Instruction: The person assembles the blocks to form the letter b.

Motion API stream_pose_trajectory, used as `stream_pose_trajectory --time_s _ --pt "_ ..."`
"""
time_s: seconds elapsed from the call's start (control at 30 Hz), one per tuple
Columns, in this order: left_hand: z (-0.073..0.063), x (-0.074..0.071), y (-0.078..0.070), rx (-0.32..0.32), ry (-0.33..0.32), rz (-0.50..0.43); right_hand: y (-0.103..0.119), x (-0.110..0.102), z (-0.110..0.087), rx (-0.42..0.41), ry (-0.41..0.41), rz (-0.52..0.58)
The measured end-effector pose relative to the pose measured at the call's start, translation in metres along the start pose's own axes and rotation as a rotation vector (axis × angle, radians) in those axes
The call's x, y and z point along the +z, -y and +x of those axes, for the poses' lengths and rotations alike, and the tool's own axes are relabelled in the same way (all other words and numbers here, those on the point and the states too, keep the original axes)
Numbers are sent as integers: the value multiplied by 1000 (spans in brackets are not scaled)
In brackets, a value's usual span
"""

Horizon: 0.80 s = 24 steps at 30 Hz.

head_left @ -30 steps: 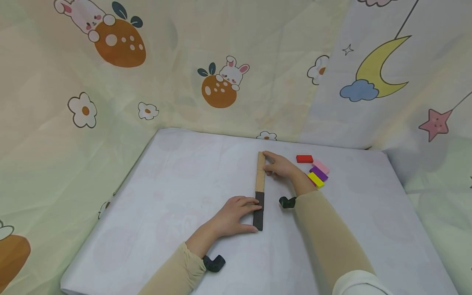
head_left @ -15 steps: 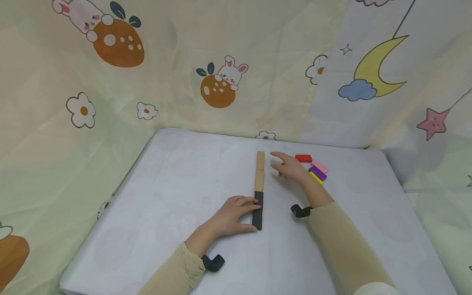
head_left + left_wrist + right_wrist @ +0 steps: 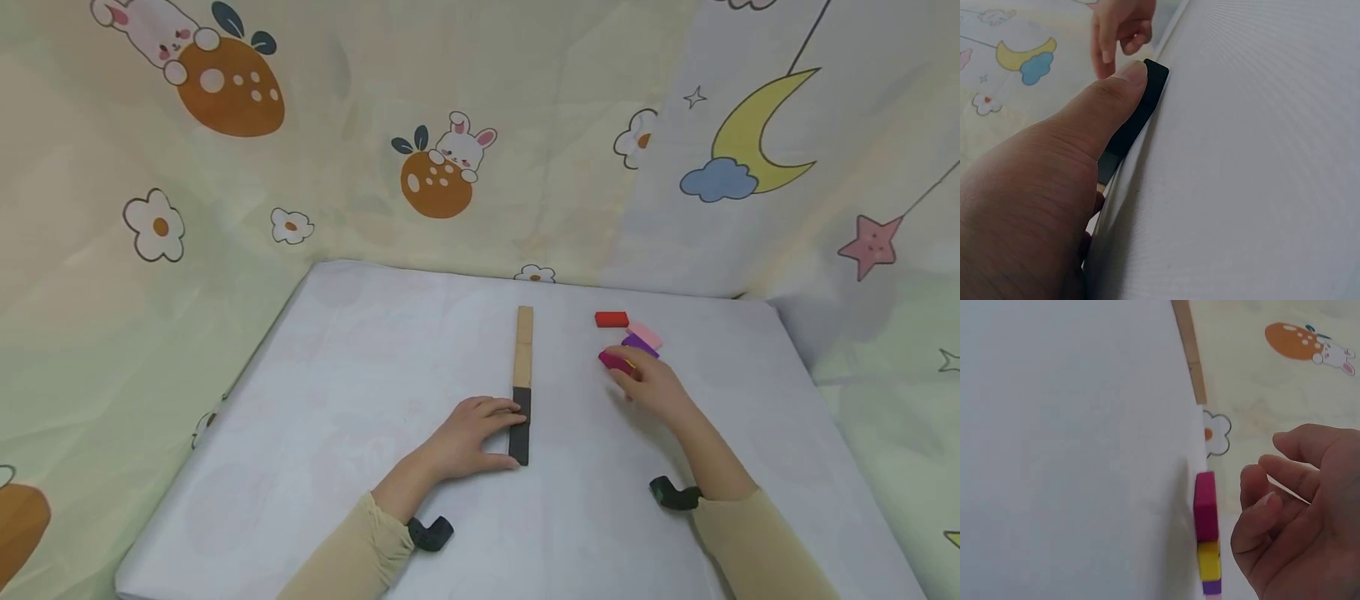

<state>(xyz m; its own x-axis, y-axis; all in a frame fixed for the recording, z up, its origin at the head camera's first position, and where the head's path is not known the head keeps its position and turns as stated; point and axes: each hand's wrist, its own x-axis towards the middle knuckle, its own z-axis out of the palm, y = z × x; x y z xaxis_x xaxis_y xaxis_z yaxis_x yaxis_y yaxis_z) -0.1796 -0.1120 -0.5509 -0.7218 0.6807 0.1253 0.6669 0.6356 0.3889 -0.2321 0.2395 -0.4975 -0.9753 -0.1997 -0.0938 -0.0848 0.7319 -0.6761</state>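
Black blocks (image 3: 521, 437) and plain wooden blocks (image 3: 523, 350) form one straight row on the white table. My left hand (image 3: 472, 437) rests against the black part, thumb by its near end and fingertips on it further up. In the left wrist view the thumb touches the black block (image 3: 1141, 115). My right hand (image 3: 660, 387) hovers beside a magenta block (image 3: 615, 362), fingers loosely bent. The right wrist view shows that hand (image 3: 1297, 512) apart from the magenta block (image 3: 1205, 506) and holding nothing. A yellow block (image 3: 1209, 561) lies behind the magenta one.
Further back in the same cluster are a purple block (image 3: 640, 343) and a pink block (image 3: 648, 335). A red block (image 3: 611, 319) lies to their left, near the far edge. Printed fabric (image 3: 337, 167) hangs around the white tabletop (image 3: 360, 350).
My right hand has left the far end of the wooden blocks and moved right and nearer, to the magenta block. My left hand stays at the black blocks.
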Motion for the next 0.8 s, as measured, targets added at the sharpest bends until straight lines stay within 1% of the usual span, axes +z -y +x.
stream_pose_trajectory --time_s 0.17,0.37,0.57,0.8 --pt "-1 0 0 8 -10 1 -11 3 -12 55 -2 3" --pt "-1 -1 -2 9 -3 -3 -19 10 -18 41 -6 -29" --pt "0 -2 -3 0 3 -7 -18 15 -19 31 -32 -15" --pt "0 -2 -2 -2 4 -5 -20 16 -13 66 -83 -11"
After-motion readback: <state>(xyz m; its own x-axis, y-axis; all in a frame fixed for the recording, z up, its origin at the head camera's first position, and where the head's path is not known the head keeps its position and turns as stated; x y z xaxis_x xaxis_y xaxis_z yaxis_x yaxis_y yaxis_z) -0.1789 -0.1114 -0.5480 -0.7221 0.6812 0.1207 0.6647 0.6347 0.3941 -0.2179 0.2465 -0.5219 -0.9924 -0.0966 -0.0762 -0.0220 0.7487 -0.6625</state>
